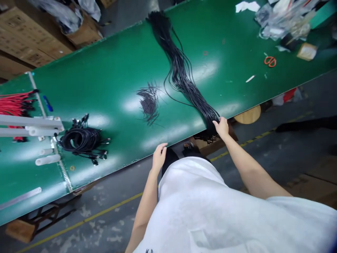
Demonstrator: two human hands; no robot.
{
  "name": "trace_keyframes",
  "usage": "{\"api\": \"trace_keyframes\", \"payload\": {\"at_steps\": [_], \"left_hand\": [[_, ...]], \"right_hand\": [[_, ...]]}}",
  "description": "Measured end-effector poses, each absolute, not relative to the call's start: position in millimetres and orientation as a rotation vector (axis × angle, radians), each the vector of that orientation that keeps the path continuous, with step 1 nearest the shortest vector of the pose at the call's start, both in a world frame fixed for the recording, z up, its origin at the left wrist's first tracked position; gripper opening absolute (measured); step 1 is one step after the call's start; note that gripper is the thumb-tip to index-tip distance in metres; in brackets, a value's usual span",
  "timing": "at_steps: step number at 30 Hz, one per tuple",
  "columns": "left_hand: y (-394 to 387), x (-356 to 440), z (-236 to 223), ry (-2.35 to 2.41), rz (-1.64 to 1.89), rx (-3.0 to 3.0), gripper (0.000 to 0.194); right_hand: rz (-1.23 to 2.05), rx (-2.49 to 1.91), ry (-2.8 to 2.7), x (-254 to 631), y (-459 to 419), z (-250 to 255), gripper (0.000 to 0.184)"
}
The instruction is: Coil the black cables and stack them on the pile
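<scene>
At the far left of the green tabletop (110,102) lie red cables (15,103) with black ends; a blue pen (47,103) is just beside them, and white rolls (47,159) lie nearer the person. Next comes a coil of black cables (79,140), its connectors sticking out around it; then a loose heap of short, thin black strips (149,102). The left hand (159,156) is at the near edge, fingers slightly bent — its grip released, nothing visible in it. To its right, the long bundle of black cables (181,75) runs slantwise from the far edge to the near one, a few strands looping out at its sides; the right hand (222,127) has its grip closed on the near end — thumb on top, some fingers hidden. Farther right lie a small white strip (250,78), orange-handled scissors (270,62) and a jumble of clear plastic bags (286,21).
</scene>
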State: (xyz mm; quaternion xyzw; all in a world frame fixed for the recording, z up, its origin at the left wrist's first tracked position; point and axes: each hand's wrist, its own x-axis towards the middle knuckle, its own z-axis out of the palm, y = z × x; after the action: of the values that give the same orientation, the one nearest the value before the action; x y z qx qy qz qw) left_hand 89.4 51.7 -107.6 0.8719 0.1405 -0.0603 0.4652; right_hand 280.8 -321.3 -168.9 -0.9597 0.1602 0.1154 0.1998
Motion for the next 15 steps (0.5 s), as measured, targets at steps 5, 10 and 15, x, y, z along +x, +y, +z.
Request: {"api": "trace_keyframes", "payload": {"at_steps": [5,10,15], "left_hand": [[-13,98,-81,0.121,-0.387,2.161,0.031],[-36,98,-66,0.25,-0.433,2.164,0.032],[-72,109,-58,0.144,-0.505,2.127,0.032]], "right_hand": [[0.359,-2.667,0.322,314,-335,-184,0.03],[0.486,-2.611,0.031,319,-345,-165,0.021],[0.541,-2.543,-0.174,308,-340,-140,0.027]]}}
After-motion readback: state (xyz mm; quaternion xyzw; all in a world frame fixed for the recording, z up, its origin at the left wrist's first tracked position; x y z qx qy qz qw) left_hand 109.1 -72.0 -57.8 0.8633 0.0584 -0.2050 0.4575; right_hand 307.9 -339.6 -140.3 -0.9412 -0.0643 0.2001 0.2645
